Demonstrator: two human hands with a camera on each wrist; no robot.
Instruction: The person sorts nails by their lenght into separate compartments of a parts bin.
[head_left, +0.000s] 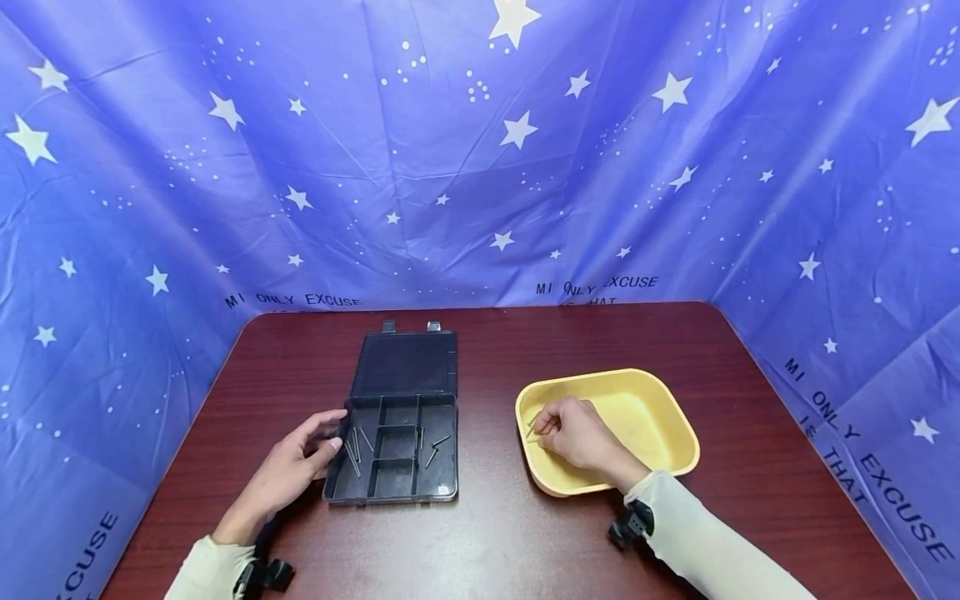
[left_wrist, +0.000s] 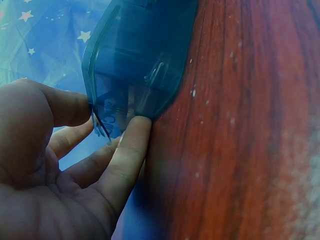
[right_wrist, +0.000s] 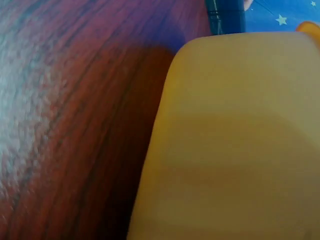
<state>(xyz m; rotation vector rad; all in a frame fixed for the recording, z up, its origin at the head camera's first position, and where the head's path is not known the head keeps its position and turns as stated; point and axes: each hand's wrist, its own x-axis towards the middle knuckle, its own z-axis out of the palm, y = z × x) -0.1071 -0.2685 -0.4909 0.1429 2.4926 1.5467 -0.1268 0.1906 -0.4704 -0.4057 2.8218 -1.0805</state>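
A black compartment box (head_left: 393, 500) lies with its lid folded back on the table. Several thin screws (head_left: 352, 454) lie in its left compartment, more in the right one. My left hand (head_left: 288, 467) holds the box's left side, thumb at the rim and fingers along the outer wall; the left wrist view shows that grip close up. Inside the yellow basin (head_left: 637, 379) my right hand (head_left: 577, 433) reaches down at the left end, thumb and fingers pinching at a small screw (head_left: 532, 423). Only the basin's outer wall (right_wrist: 240, 125) fills the right wrist view, with the right hand hidden.
The dark red wooden table (head_left: 480, 533) carries both containers, with a gap between them. The lid (head_left: 408, 364) reaches toward the back edge, its two latches pointing away. A blue star-patterned curtain (head_left: 450, 167) surrounds the back and sides.
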